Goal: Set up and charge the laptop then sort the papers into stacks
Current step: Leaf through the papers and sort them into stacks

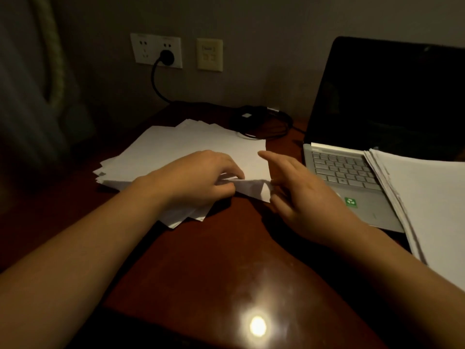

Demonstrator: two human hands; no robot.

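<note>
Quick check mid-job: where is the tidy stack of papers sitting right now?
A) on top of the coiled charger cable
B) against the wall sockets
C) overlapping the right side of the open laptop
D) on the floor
C: the tidy stack lies across the right part of the open laptop, covering that end of its keyboard deck, while the loose pile lies apart on the desk.

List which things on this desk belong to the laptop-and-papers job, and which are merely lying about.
Job: laptop; charger cable; plug in wall socket; loose paper pile, with left hand and right hand at its near edge; paper stack on the laptop.
Lying about: data port plate; curtain; rope tieback.
</note>
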